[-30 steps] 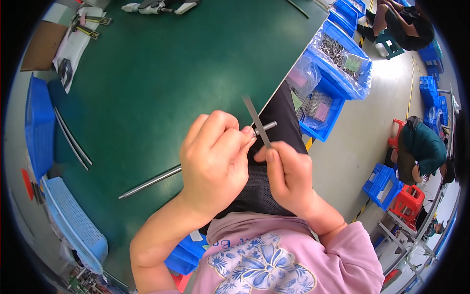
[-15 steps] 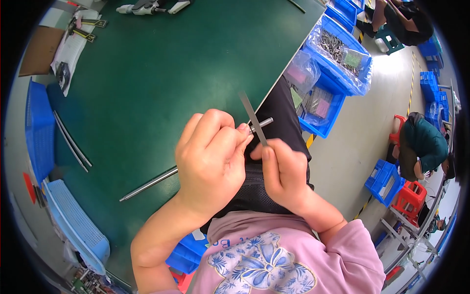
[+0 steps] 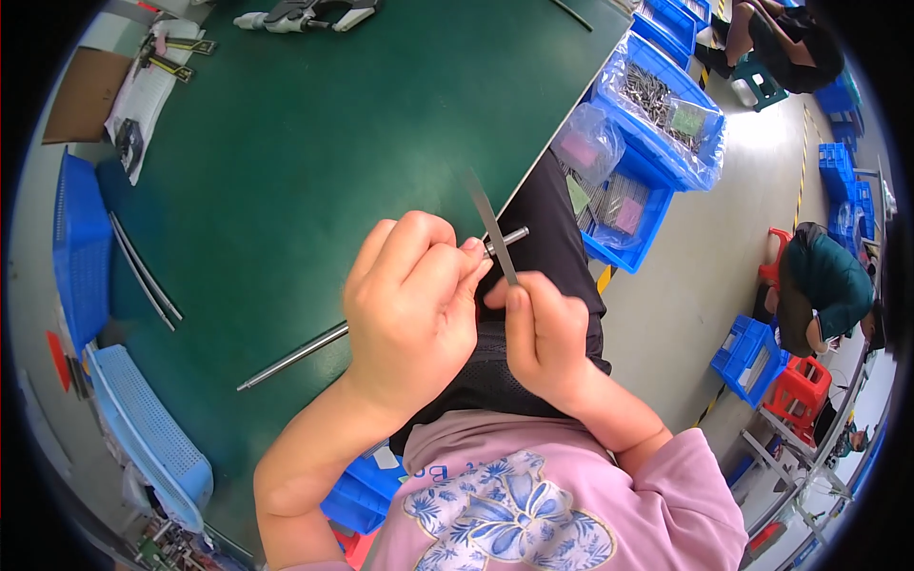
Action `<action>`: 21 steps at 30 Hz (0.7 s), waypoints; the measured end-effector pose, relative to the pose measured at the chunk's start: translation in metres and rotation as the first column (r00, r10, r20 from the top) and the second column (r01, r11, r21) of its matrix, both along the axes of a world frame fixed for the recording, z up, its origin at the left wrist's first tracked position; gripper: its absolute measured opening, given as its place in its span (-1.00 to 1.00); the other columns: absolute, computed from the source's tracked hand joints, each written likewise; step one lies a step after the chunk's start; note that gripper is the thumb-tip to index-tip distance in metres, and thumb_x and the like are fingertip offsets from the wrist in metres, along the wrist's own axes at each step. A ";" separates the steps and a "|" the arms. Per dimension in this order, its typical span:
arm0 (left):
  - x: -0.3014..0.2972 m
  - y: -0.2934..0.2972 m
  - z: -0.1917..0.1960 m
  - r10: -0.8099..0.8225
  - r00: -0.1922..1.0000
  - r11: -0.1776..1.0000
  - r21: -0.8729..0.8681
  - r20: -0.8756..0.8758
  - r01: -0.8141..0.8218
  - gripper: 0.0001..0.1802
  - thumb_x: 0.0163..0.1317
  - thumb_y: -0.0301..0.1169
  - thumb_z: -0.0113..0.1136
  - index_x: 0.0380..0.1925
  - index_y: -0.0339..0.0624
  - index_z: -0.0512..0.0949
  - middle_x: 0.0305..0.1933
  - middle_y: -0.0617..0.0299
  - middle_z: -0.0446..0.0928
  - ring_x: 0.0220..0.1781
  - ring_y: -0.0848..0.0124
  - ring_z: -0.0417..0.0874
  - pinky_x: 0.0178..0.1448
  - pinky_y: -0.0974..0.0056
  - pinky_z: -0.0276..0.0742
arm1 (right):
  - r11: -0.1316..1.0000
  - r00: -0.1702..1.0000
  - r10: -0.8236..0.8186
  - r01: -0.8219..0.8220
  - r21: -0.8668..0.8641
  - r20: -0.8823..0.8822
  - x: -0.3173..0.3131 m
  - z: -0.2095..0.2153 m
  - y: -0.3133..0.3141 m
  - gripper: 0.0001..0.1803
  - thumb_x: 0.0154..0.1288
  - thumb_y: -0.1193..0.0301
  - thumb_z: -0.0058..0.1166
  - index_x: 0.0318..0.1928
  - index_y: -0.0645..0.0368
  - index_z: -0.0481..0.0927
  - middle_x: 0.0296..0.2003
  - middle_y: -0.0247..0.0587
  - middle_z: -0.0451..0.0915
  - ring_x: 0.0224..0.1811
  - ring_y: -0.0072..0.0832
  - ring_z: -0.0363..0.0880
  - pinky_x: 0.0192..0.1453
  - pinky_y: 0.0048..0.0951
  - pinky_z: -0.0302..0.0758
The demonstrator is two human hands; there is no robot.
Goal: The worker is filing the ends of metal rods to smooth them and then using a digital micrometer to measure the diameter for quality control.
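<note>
My left hand [image 3: 409, 314] is closed around a slim steel rod [image 3: 295, 356], which slants from the lower left up to the right. The rod's stepped short end [image 3: 512, 237] sticks out past my left thumb and fingertips. In my right hand [image 3: 547, 333] a thin grey flat file [image 3: 492, 225] is pinched between thumb and fingers, pointing up and away. It crosses the rod close to that short end and appears to touch it; its far tip is blurred. Both hands are above my lap, by the edge of the green table [image 3: 314, 143].
Two more thin rods [image 3: 143, 271] lie on the table beside a blue basket [image 3: 79, 243]. A micrometer [image 3: 309, 13] lies at the far edge. On the right, blue bins [image 3: 657, 224] hold metal parts. Another person [image 3: 826, 281] sits bent over beyond the aisle.
The file keeps nearly the same place across the rod, shifting only slightly. Both hands keep their grips, and the whole view has moved a little.
</note>
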State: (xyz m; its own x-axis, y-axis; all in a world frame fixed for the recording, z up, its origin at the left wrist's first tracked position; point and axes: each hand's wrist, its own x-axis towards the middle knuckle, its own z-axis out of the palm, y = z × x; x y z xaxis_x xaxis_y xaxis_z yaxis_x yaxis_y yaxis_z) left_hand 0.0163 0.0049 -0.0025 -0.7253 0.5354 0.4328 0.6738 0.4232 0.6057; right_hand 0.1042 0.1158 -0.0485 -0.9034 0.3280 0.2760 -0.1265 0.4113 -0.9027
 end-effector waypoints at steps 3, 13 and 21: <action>-0.003 0.002 0.000 -0.012 1.000 1.000 0.008 -0.009 0.012 -0.82 -0.10 -0.64 0.34 -0.60 -0.26 0.48 -0.47 0.21 0.40 -0.49 0.26 0.40 -0.47 0.21 0.32 | 1.000 1.000 0.005 -0.005 0.018 0.003 0.002 -0.004 0.004 -0.93 0.28 0.62 -0.04 -0.32 0.28 0.52 -0.57 -0.15 0.59 -0.64 -0.31 0.59 -0.56 -0.44 0.47; -0.004 0.006 -0.001 0.000 0.997 1.000 -0.001 -0.074 0.000 -0.88 -0.02 -0.60 0.26 -0.56 -0.28 0.48 -0.45 0.14 0.41 -0.44 0.16 0.43 -0.39 0.13 0.37 | 0.827 0.992 0.097 -0.037 0.562 -0.077 -0.112 0.074 0.059 -0.84 0.26 0.34 0.04 -0.36 0.18 0.55 -0.48 -0.11 0.60 -0.46 -0.14 0.60 -0.42 -0.25 0.53; 0.005 0.003 -0.005 -0.008 0.999 1.000 0.026 -0.039 0.009 -0.90 -0.03 -0.59 0.24 -0.55 -0.26 0.48 -0.43 0.16 0.40 -0.39 0.17 0.46 -0.30 0.15 0.43 | 0.635 0.982 -0.144 0.185 0.750 -0.120 -0.216 0.071 0.088 -0.73 0.16 0.18 0.14 -0.27 0.10 0.63 -0.30 -0.22 0.61 -0.21 -0.22 0.60 -0.18 -0.21 0.52</action>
